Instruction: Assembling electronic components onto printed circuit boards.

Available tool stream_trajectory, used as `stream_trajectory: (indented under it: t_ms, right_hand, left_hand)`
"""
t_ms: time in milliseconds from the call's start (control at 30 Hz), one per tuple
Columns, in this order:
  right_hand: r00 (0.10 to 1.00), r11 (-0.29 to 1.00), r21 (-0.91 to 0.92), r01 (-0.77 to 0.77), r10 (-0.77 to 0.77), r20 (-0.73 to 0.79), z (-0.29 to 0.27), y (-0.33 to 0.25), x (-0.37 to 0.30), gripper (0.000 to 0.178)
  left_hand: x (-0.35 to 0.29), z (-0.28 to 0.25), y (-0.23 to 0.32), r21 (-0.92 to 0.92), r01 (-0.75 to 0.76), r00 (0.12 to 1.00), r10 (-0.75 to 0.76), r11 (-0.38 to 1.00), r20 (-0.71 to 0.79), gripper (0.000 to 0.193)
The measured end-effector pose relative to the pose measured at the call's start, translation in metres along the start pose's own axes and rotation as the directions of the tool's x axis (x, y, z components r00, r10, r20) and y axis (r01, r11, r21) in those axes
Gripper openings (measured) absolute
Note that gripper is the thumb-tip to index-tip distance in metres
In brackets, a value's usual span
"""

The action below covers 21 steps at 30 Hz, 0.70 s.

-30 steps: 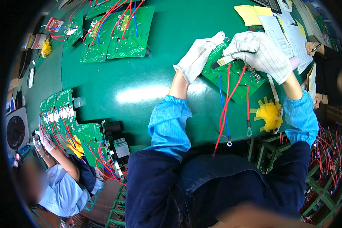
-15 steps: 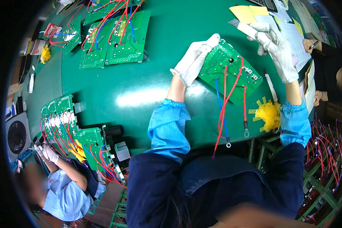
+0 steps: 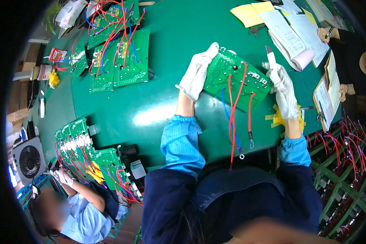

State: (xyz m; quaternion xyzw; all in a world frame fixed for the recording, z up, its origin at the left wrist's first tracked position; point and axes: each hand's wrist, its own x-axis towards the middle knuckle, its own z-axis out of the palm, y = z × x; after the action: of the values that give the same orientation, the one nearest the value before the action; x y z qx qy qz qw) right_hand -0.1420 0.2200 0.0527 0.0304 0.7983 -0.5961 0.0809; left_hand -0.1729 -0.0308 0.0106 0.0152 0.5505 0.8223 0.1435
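Observation:
My left hand [image 3: 197, 73], in a white glove, grips the upper left edge of a green circuit board [image 3: 234, 81]. The board is tilted with its solder side up, and red and blue wires with ring terminals hang from it towards me. In my gloved right hand [image 3: 282, 87], fingers closed, is a slim white tool [image 3: 271, 60] with a slanted grey tip; its exact kind is unclear. This hand is beside the board's right corner, its tool pointing away from me. Behind the right wrist, a bundle of yellow tape strips [image 3: 278, 118] is partly hidden.
Wired boards [image 3: 130, 57] lie at the far left, and a longer board assembly [image 3: 85, 142] nearer left, where a gloved co-worker [image 3: 81, 203] sits. Papers [image 3: 278, 36] and a clipboard [image 3: 323, 97] lie right, beside another person's hand [image 3: 323, 34]. A rack with red wires [image 3: 345, 162] stands lower right.
My right hand has come down and nearer to the board's right corner with the white tool. The board and my left hand have shifted slightly left in view.

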Motion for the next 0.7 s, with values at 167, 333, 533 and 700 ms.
stream_trajectory:
  t_ms: [167,333,533,700]
  right_hand:
    - [0.978,0.993,0.111,-0.035,0.057,-0.203,0.018,0.025,-0.022,0.027]
    - [0.982,0.988,0.154,-0.033,0.06,-0.178,0.025,0.015,-0.034,0.027]
    - [0.984,0.963,0.264,-0.063,0.104,-0.144,0.023,0.027,-0.052,0.032]
    - [0.991,0.959,0.258,-0.121,0.131,-0.02,0.02,0.033,-0.076,0.043]
  left_hand:
    - [0.002,0.008,0.007,0.003,0.032,0.998,-0.032,0.999,0.047,0.058]
    - [0.009,-0.007,-0.011,0.042,-0.155,0.984,0.15,0.987,0.098,0.058]
    - [-0.009,0.013,-0.006,0.117,-0.157,0.986,0.149,0.981,0.08,0.055]
    - [-0.016,-0.042,-0.061,0.117,-0.325,0.945,0.317,0.939,0.078,0.052]
